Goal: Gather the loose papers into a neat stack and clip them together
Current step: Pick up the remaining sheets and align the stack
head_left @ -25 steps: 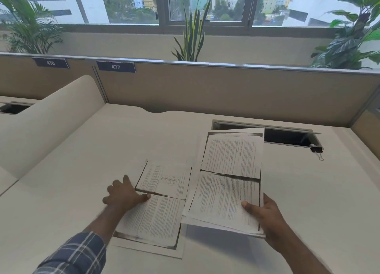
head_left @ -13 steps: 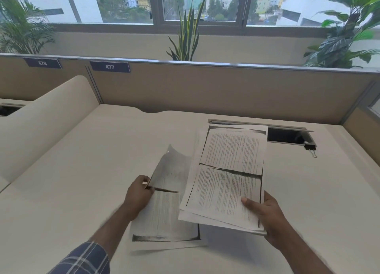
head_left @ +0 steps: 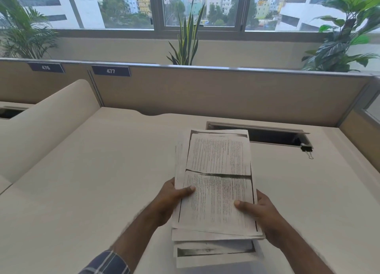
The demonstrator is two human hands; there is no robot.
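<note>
A stack of printed papers (head_left: 218,183) is held above the desk (head_left: 102,171) in front of me, edges uneven, with lower sheets sticking out at the near end. My left hand (head_left: 170,199) grips the stack's left edge, thumb on top. My right hand (head_left: 257,212) grips the right edge, thumb on the top sheet. A black binder clip (head_left: 306,149) lies on the desk at the far right, beside the cable slot, apart from both hands.
An open cable slot (head_left: 255,135) cuts into the desk just behind the papers. A beige partition (head_left: 205,92) with labels 476 and 477 closes the far side. A curved divider (head_left: 47,125) rises on the left. Plants stand by the window.
My left hand lifted the sheets lying on the left and brought them under the pile in my right hand. Both hands now hold one stack together.
</note>
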